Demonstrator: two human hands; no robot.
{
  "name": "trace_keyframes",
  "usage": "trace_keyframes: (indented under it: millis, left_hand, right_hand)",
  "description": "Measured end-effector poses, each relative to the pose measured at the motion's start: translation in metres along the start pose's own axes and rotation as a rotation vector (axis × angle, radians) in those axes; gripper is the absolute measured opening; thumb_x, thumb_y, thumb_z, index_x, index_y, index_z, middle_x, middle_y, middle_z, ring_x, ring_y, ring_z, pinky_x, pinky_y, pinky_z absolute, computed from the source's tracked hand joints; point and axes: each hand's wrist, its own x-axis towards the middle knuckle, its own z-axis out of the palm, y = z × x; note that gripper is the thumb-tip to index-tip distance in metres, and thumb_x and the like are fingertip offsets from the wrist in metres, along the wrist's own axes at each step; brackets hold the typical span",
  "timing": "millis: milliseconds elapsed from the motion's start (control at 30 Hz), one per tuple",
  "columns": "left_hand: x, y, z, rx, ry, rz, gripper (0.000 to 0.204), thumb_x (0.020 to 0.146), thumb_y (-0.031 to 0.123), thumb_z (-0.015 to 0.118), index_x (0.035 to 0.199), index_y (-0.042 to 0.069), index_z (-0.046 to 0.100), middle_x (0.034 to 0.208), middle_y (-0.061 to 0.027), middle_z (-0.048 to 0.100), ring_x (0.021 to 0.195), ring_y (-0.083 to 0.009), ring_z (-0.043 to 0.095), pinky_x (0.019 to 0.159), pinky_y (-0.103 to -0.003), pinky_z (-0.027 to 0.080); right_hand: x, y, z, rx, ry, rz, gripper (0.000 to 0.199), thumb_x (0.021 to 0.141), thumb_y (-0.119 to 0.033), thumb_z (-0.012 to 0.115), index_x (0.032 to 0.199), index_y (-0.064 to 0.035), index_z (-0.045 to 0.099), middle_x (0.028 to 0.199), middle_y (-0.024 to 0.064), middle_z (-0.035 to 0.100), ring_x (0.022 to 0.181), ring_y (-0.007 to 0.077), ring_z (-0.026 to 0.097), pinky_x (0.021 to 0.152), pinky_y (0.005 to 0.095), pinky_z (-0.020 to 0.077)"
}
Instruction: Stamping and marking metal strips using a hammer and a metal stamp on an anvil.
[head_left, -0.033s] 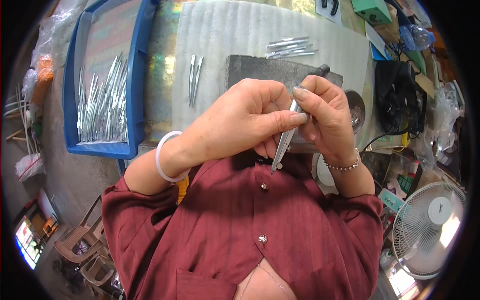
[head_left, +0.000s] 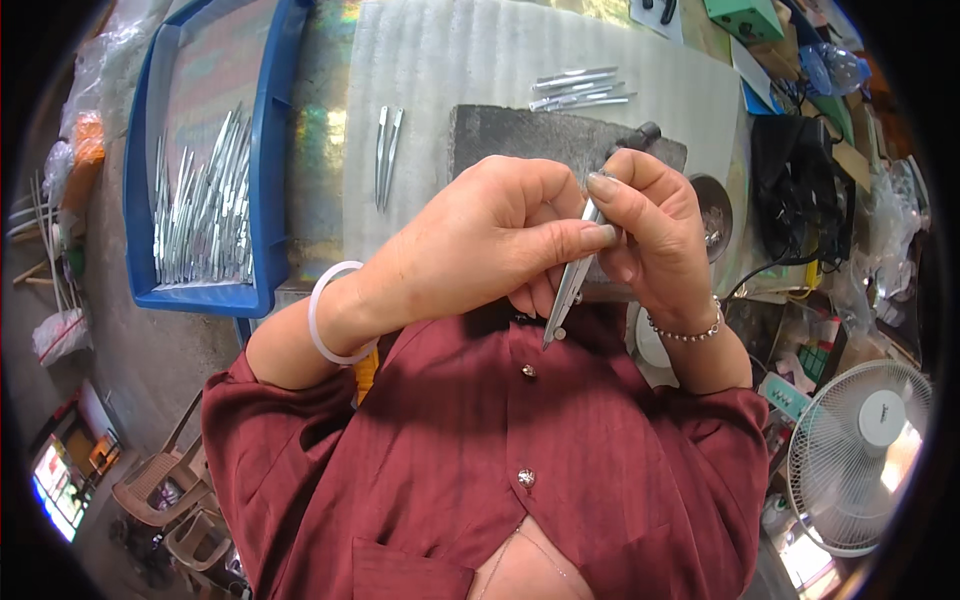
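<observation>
Both of my hands are raised close to my chest, above the bench's near edge. My left hand (head_left: 480, 240), with a white bangle on its wrist, and my right hand (head_left: 650, 230), wearing a bead bracelet, together pinch one pair of slim metal tweezers (head_left: 562, 300). Its tip points down toward my red shirt. Beyond the hands lies a dark grey stone block (head_left: 520, 135) on a white ribbed foam sheet (head_left: 450, 60).
A blue tray (head_left: 265, 150) at the left holds several metal tweezers (head_left: 200, 210). Two more tweezers (head_left: 387, 150) lie on the foam, and a small pile (head_left: 580, 88) sits beyond the block. A small metal bowl (head_left: 712, 205), black cables (head_left: 800, 200) and a white fan (head_left: 860, 450) stand at the right.
</observation>
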Motion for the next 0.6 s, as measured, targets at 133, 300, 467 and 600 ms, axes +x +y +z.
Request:
trace_keyframes:
  millis: [133, 300, 467, 600]
  left_hand:
    - [0.002, 0.002, 0.005, -0.056, -0.053, -0.072, 0.019, 0.093, 0.019, 0.057, 0.084, 0.002, 0.053, 0.07, -0.0021, 0.061, 0.053, -0.0056, 0.058, 0.045, -0.018, 0.047]
    - [0.008, -0.004, 0.013, -0.081, -0.024, -0.108, 0.017, 0.091, 0.015, 0.06, 0.086, 0.001, 0.053, 0.07, -0.0023, 0.061, 0.053, -0.0061, 0.059, 0.044, -0.018, 0.046]
    - [0.013, -0.007, 0.017, -0.105, -0.057, -0.113, 0.016, 0.09, 0.014, 0.061, 0.088, 0.0, 0.053, 0.07, -0.0024, 0.061, 0.053, -0.0059, 0.058, 0.044, -0.018, 0.045]
    - [0.017, -0.002, 0.02, -0.093, -0.078, -0.112, 0.016, 0.089, 0.013, 0.063, 0.088, 0.0, 0.055, 0.067, -0.0026, 0.061, 0.052, -0.0057, 0.057, 0.044, -0.018, 0.044]
  right_hand:
    - [-0.009, 0.008, -0.005, 0.11, 0.026, 0.048, 0.019, 0.089, -0.015, 0.062, 0.074, -0.0058, 0.054, 0.061, 0.0009, 0.054, 0.04, 0.0034, 0.043, 0.034, 0.016, 0.032]
    - [-0.012, 0.018, -0.016, 0.197, 0.032, 0.065, 0.019, 0.089, -0.015, 0.061, 0.074, -0.006, 0.053, 0.062, 0.0013, 0.055, 0.04, 0.0029, 0.043, 0.035, 0.0156, 0.0325]
    - [-0.018, 0.022, -0.021, 0.226, 0.033, 0.045, 0.019, 0.09, -0.014, 0.06, 0.074, -0.0059, 0.053, 0.063, 0.0017, 0.056, 0.04, 0.0025, 0.042, 0.035, 0.0156, 0.0329]
    - [-0.024, 0.023, -0.021, 0.245, 0.056, -0.044, 0.015, 0.09, -0.013, 0.059, 0.078, -0.005, 0.053, 0.064, 0.0025, 0.057, 0.041, 0.0027, 0.042, 0.035, 0.016, 0.0328]
